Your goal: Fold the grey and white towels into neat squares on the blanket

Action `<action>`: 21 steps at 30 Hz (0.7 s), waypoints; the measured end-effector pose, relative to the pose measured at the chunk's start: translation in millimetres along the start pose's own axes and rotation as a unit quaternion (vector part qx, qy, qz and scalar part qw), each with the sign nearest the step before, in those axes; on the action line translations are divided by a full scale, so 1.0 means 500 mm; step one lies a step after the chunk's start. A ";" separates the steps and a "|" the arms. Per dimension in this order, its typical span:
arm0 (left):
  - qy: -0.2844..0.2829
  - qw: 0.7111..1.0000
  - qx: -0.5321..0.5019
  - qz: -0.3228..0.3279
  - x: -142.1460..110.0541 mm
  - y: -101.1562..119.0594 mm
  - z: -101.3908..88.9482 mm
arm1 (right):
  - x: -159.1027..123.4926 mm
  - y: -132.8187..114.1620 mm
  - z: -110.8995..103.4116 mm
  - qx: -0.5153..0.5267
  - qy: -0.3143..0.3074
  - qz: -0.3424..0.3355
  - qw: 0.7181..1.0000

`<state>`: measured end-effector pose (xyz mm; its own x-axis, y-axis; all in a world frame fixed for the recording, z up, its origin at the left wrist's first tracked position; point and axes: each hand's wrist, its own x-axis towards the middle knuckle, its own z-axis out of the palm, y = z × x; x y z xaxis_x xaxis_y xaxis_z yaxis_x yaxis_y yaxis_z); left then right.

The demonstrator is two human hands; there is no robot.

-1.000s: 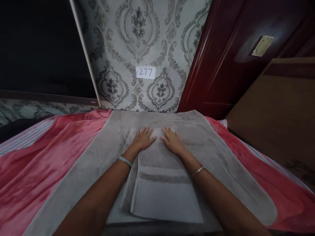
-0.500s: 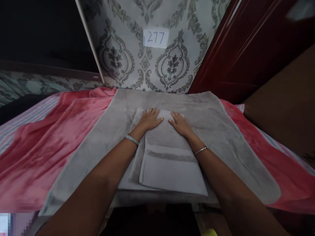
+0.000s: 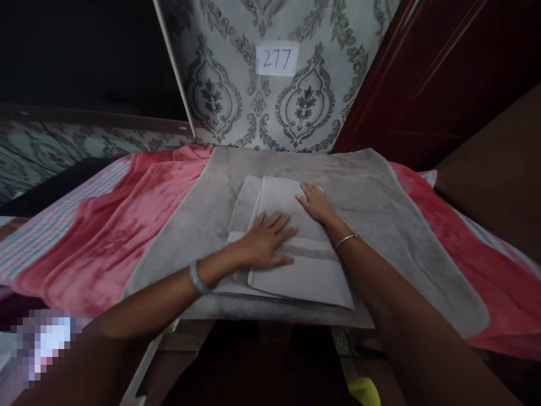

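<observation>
Patterned wallpaper [image 3: 305, 107] rises beyond your fingers [image 3: 307, 190]; beneath them lies a folded towel [image 3: 302, 279]. Your left hand [image 3: 267, 242] spreads wide, your right hand [image 3: 319, 205] slightly, neither gripping anything.

Underlayer: striped cloth [image 3: 54, 218] beneath a pink plush blanket [image 3: 122, 231]
Top cover: grey blanket [image 3: 188, 225] spread across, bearing a folded grey towel [image 3: 310, 279]

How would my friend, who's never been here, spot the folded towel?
Find the patterned wall where a paper says 277; below it lies a big grey blanket over red cloth. On the blanket's middle is the towel, with the left hand over it and the right hand at its far end. Unlike the spread-out blanket, it's folded, paler, with a darker band across.
</observation>
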<state>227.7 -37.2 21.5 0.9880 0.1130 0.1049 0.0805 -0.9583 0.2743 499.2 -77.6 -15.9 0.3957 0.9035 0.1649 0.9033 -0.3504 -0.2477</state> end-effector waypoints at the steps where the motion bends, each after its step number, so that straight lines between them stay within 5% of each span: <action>1: 0.009 1.000 -0.009 -0.004 -0.029 0.014 0.008 | 0.000 0.000 -0.001 0.004 0.000 0.000 1.000; 5: 0.009 0.999 -0.027 -0.029 -0.085 0.031 0.022 | -0.002 -0.006 -0.008 0.007 -0.010 0.003 1.000; 14: 0.026 0.998 -0.031 -0.044 -0.083 0.021 0.022 | -0.013 -0.039 -0.042 -0.028 -0.036 0.027 0.999; 18: 0.036 0.998 -0.031 -0.034 -0.086 0.017 0.023 | -0.036 -0.083 -0.067 -0.054 -0.055 0.056 0.995; 21: 0.048 0.998 -0.033 -0.035 -0.087 0.013 0.024 | -0.092 -0.132 -0.061 -0.059 -0.038 0.016 0.997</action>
<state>186.9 -51.4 7.1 0.9627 0.2069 0.1744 0.1367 -0.9280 0.3465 426.3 -103.6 22.0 0.4144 0.9061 0.0849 0.9057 -0.4015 -0.1360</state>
